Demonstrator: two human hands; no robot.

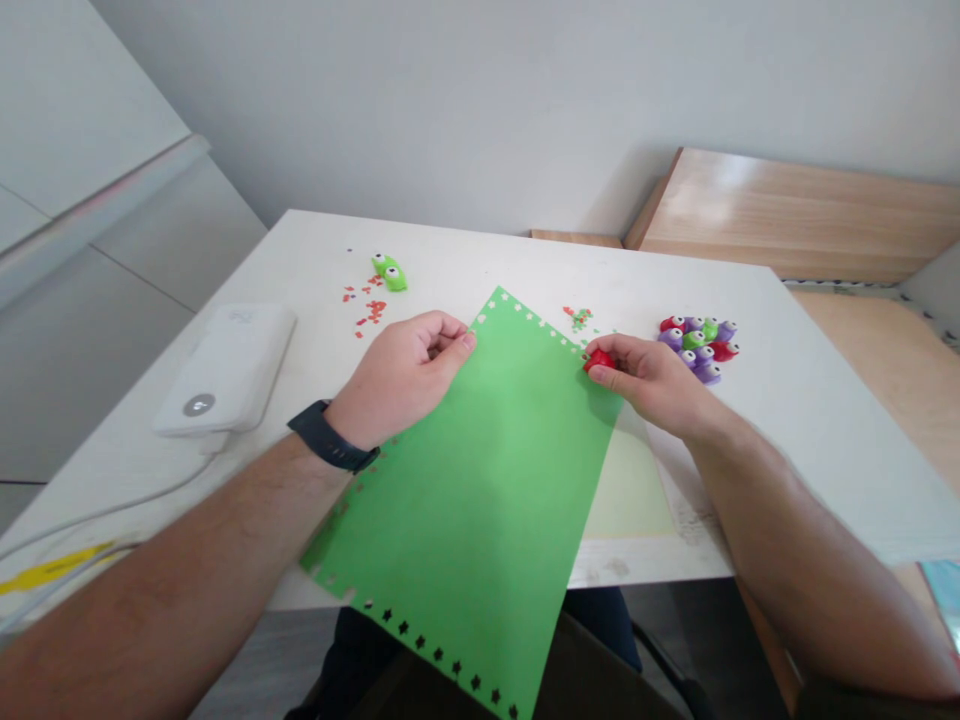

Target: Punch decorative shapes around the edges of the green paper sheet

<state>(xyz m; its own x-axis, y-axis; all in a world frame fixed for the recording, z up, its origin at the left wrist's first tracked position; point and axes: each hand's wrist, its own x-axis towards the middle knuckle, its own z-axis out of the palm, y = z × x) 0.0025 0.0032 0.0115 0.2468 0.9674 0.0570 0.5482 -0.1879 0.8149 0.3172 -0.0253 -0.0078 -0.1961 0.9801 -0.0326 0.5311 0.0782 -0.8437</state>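
Note:
A sheet of green paper (495,470) lies tilted over the table's front edge, with rows of small punched star shapes along several of its edges. My left hand (409,370) pinches its upper left edge between thumb and fingers. At the upper right edge my right hand (645,375) is closed around a red craft punch (600,361), which sits on the paper's border. Small red and green paper bits (579,318) lie just beyond that edge.
Several purple, red and green punches with eyes (697,345) stand grouped on the right. A green punch (390,272) lies at the back near red paper scraps (373,312). On the left are a white power bank (229,365) and its cable (112,513). Paler sheets (630,485) lie beneath.

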